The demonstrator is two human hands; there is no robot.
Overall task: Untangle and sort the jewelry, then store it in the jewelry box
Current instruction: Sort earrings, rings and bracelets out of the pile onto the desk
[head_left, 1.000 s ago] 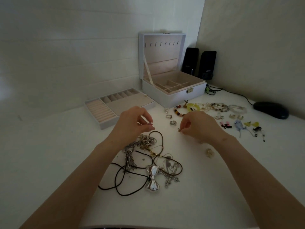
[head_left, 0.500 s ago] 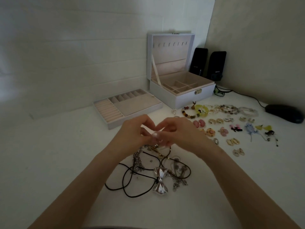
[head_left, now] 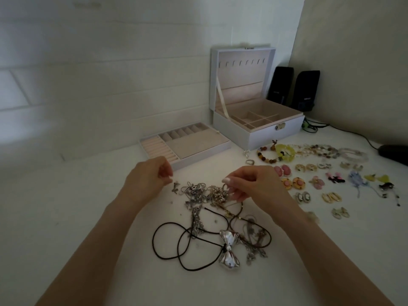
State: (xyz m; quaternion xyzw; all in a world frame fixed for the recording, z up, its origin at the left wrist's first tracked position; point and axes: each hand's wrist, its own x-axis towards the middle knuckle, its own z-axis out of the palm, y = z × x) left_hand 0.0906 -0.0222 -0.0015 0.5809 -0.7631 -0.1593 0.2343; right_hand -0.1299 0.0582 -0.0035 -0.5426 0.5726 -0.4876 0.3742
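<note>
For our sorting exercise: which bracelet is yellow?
The translucent yellow bracelet, second from left, beside the brown beaded bracelet; the others are pale or mixed.

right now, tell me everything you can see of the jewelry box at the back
The jewelry box is white outside with a pinkish-beige lining. Its lid stands open and upright, with a row of small hooks near the top. A pale ribbon links the lid to the base. The base is split into compartments that look empty, and a metal latch sits on the front. It rests on the white table, in front of two black speakers and right of a matching tray.
</note>
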